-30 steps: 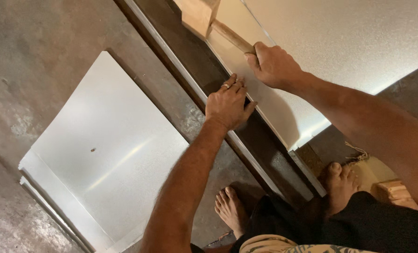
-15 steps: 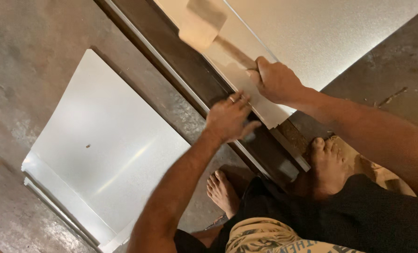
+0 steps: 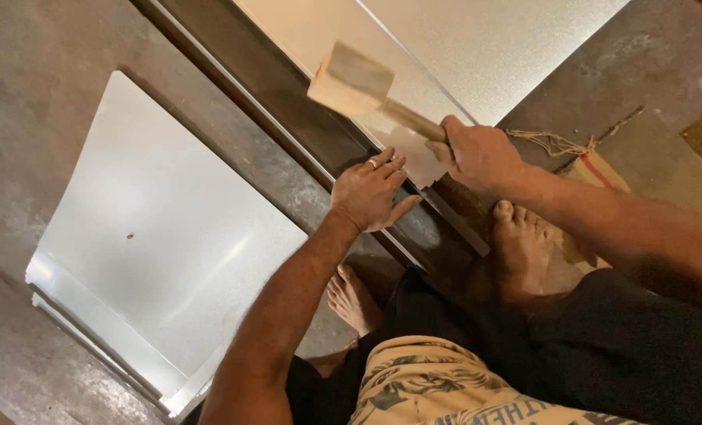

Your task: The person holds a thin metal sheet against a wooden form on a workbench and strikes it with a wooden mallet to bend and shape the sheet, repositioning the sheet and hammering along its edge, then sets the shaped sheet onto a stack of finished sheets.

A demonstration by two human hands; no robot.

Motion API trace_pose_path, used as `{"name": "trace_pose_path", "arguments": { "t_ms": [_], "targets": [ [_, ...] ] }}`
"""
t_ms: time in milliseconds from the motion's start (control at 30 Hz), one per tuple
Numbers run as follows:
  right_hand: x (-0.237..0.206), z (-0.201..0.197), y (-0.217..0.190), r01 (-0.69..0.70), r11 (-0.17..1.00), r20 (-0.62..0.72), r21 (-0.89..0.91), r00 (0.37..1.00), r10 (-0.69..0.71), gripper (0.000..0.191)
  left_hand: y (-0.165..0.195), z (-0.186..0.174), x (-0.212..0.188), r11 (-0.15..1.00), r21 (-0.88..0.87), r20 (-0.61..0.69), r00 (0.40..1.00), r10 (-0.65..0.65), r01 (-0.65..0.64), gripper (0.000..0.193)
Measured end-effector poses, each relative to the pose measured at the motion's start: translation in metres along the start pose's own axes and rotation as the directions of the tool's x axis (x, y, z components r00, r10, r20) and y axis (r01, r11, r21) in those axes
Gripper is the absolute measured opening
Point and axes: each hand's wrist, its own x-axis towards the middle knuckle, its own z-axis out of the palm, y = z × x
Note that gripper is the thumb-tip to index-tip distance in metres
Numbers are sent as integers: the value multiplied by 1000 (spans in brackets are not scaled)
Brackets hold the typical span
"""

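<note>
My right hand (image 3: 480, 153) grips the handle of a wooden mallet (image 3: 351, 80), whose pale block head is raised over a light metal sheet (image 3: 461, 47). The sheet lies across a dark metal bar (image 3: 288, 102) that runs diagonally over the floor. My left hand (image 3: 370, 193) lies flat with fingers spread on the bar and the sheet's near corner, a ring on one finger. It holds nothing. The mallet head hangs just above and beyond the left hand's fingertips.
A second shiny metal sheet (image 3: 154, 236) with a folded lower edge lies on the concrete floor (image 3: 28, 94) at the left. My bare feet (image 3: 524, 236) rest by the bar's near end. Sacking and frayed twine (image 3: 555, 142) lie at the right.
The mallet head has come down the frame and nearer my left hand. The view has shifted along the bar, and both hands now sit closer to the sheet's near corner.
</note>
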Motion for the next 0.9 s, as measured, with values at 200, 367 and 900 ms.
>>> {"name": "trace_pose_path", "arguments": {
  "t_ms": [200,367,900],
  "targets": [
    [-30,3,53,-6,921,-180,389,980,83,44,12,-9,6,996,9,47,995,-86,86,57],
    [-84,-47,137,-359,434,-37,826,734,678,43,27,-40,9,988,-22,-101,983,-154,153,55],
    [-22,6,84,-365,-183,408,913,830,380,45,1,-35,66,328,-808,-77,464,-883,490,66]
  ]
}}
